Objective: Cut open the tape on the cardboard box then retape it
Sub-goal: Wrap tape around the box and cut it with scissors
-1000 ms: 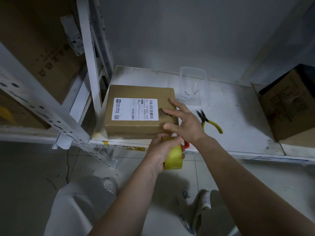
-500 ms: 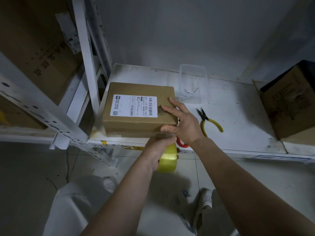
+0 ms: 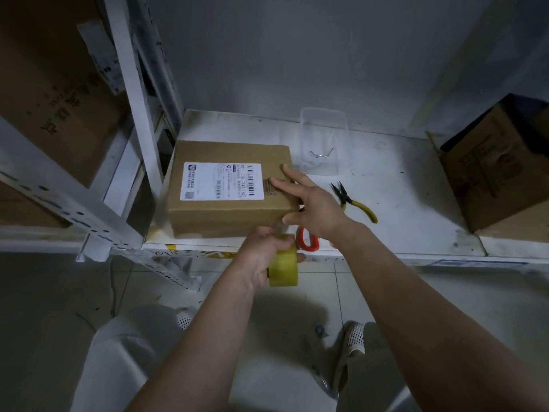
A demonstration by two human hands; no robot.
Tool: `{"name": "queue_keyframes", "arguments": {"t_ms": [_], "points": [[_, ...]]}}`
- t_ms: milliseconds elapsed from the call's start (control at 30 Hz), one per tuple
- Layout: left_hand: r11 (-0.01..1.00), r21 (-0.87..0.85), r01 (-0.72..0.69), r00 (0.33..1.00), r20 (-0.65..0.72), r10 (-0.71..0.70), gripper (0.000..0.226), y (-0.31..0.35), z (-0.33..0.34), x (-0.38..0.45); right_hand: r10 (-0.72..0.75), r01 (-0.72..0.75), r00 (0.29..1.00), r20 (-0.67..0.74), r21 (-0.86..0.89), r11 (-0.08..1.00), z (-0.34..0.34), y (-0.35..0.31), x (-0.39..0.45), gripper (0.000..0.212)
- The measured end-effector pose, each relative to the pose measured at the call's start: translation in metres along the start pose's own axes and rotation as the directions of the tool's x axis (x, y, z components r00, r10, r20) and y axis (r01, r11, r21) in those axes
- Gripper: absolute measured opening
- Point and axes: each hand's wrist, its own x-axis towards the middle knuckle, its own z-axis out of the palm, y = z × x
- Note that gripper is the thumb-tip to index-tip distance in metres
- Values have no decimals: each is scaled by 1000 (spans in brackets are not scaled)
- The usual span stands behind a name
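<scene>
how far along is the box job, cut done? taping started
Cutting looks done: the scissors lie set down on the shelf. Retaping is under way: the left hand holds the tape roll at the box front while the right hand presses its corner. Whether any strip is stuck yet I cannot tell; sealing and cutting the tape remain.

Brown cardboard box (image 3: 228, 185) with white barcoded label (image 3: 222, 181), yellow tape roll (image 3: 283, 267), red-handled scissors (image 3: 309, 243), yellow-handled pliers (image 3: 355, 202), white shelf (image 3: 401, 185).

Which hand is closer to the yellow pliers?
The right hand. It rests on the cardboard box's right end, just left of the pliers. The left hand is farther off, holding the tape roll below the shelf's front edge.
</scene>
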Motion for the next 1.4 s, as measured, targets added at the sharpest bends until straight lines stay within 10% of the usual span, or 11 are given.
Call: {"name": "queue_keyframes", "arguments": {"t_ms": [100, 167, 267, 400, 767, 967, 1100, 1400], "points": [[1000, -5, 2, 1000, -24, -2, 33, 3, -3, -5, 38, -43, 999, 23, 281, 959, -9, -2, -2, 76], [1000, -8, 5, 999, -37, -5, 39, 2, -2, -6, 259, -137, 946, -197, 481, 866, -12, 10, -13, 58], [1000, -9, 13, 1000, -23, -13, 37, 2, -3, -5, 494, -519, 738, -461, 82, 851, -4, 36, -26, 26], [1000, -5, 10, 999, -41, -10, 40, -1, -5, 0, 649, -725, 688, -324, -279, 630, 19, 39, -26, 61], [1000, 19, -15, 997, -75, 16, 34, 0, -13, -1, 693, -762, 618, -371, -63, 645, 11, 27, -26, 38], [999, 34, -14, 996, -83, 17, 21, 1, -14, -5, 521, -275, 839, -158, 703, 656, -14, 26, -49, 27], [998, 66, -22, 992, -119, 30, 9, 0, -15, -6, 358, -377, 918, 171, 656, 654, -34, 35, -75, 41], [995, 97, -29, 990, -131, 41, 2, 3, -16, -11, 497, -593, 750, 437, 111, 798, -52, 32, -81, 21]]}}
